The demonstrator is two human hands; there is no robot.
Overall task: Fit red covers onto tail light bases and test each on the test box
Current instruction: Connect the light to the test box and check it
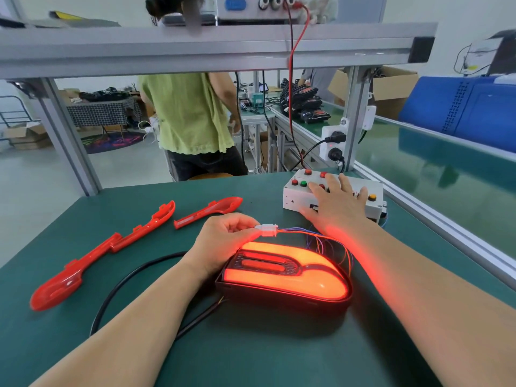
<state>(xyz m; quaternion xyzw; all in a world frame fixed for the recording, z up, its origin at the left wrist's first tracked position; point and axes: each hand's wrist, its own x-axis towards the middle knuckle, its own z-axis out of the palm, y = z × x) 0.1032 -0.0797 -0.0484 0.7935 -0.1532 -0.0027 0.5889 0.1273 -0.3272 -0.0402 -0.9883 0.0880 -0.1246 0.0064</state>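
Tabletop [83, 344] in green carries one tail light [284, 275], glowing red at centre, with three loose red covers [156, 217] lying in a row to its left. One white test box [290, 196] sits behind on the right. The right hand [337, 205] rests on it, fingers spread. The left hand [223, 236] pinches one white connector [268, 229] just behind the light.

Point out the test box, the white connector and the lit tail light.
test box [290, 199], head view, front left wall.
white connector [268, 229], head view, housing middle.
lit tail light [293, 283], head view, glowing cover.
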